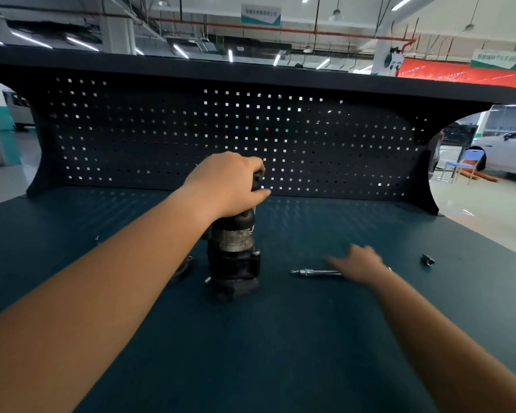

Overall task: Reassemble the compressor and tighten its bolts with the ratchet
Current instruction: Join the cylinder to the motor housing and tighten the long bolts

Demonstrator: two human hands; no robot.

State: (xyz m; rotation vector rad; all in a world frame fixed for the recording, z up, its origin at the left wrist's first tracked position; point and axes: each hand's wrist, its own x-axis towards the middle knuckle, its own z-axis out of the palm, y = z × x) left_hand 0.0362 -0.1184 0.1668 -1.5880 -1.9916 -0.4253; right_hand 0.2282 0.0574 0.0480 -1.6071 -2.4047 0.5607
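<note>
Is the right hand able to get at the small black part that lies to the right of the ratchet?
Probably yes. The small black part lies alone on the bench top, just beyond the right hand, with nothing between them. That hand looks open over the ratchet handle.

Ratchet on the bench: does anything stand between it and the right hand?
Nothing visible does. The right hand, blurred, is over the handle end of the ratchet, which lies on the bench. Contact cannot be judged. The small black socket lies apart, further right.
</note>
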